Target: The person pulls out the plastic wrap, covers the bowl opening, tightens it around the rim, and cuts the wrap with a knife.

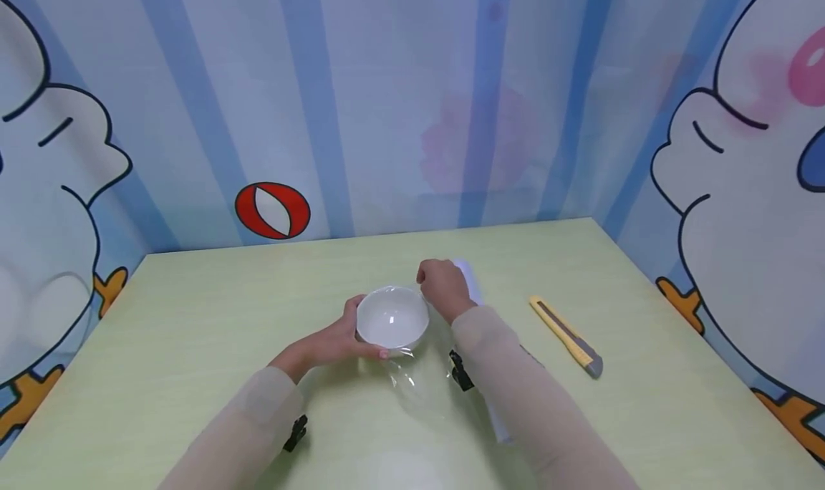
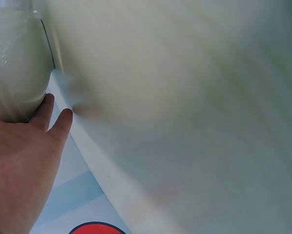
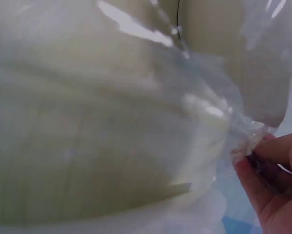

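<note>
A white bowl (image 1: 392, 322) with clear plastic wrap over it is near the middle of the table. My left hand (image 1: 335, 343) grips the bowl's left side, thumb along the near rim. In the left wrist view, that hand (image 2: 21, 161) supports the film-covered bowl (image 2: 21, 63). To the right of the rim is my right hand (image 1: 445, 286), fingers bent. The right wrist view shows this hand (image 3: 278, 180) pinching a gathered edge of the plastic wrap (image 3: 204, 107). Loose film also hangs from the bowl's near side.
A yellow utility knife (image 1: 567, 336) lies on the table to the right of my right forearm. A long white item (image 1: 469, 279) runs under that forearm, mostly hidden. A striped, printed backdrop (image 1: 387, 117) rises behind the table's far edge.
</note>
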Available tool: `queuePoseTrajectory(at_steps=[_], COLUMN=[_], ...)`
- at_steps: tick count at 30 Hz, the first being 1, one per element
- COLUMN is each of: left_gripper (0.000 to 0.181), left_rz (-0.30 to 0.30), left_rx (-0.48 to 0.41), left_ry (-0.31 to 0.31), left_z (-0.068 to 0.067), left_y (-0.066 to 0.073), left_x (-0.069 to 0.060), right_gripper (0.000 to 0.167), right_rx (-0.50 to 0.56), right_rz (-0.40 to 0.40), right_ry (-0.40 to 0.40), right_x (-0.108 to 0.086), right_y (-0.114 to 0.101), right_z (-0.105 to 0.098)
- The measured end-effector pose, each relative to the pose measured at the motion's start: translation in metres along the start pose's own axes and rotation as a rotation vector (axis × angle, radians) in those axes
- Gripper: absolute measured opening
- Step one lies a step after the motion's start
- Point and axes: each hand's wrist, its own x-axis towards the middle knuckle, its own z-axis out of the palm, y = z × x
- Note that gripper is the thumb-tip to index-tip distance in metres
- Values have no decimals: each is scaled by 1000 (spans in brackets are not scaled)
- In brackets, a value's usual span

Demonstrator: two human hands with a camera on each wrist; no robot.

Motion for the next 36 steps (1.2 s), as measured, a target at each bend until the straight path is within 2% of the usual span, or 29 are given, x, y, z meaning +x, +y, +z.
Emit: queuePoseTrajectory(at_steps=[4,9,14,16,17,19,22,23,24,26,27,28,30,33,34,35,36], left_gripper=[105,107,109,110,110,110,110,109,109,109,110,110,110,110,110,110,110], left_rz=[1,-6,-18,-21,-23,-25,-29,-32,-34,-36,-36,-35,-31,-27,-27,-24,-25], left_rx=[2,3,11,16,18,24,27,26,29,29,28,29,31,30,32,37,38], left_ry=[8,19,32,32,32,33,33,34,36,35,34,31,21,19,21,23,28], left_z=[2,4,6,6,6,6,6,6,6,6,6,7,7,8,8,7,7], left_y=[1,2,3,4,4,4,3,3,3,2,2,1,2,3,4,4,5], left_x=[-1,-1,-2,-2,-2,-3,-4,-4,-5,-5,-4,-4,-3,-3,-2,-3,-3], right_gripper=[18,16,21,25,27,29,27,27,26,25,22,19,16,28,37,50,59], right_rx=[55,164,261,305,353,465,637,685,693,685,665,641,607,609,631,643,659], right_rz=[76,145,102,85,54,109,122,130,173,188,194,160,179,144,127,174,158], right_ry=[-18,-80,-105,-124,-121,-190,-251,-274,-306,-321,-328,-320,-338,-377,-393,-417,-411], right_x=[-3,-5,17,17,21,21,25,32,29,23,16,10,-13,-50,-60,-74,-81], right_y=[3,8,43,51,59,62,74,82,79,76,70,68,51,28,23,10,6], right_z=[6,10,44,48,57,60,74,86,83,80,73,71,49,21,16,3,2])
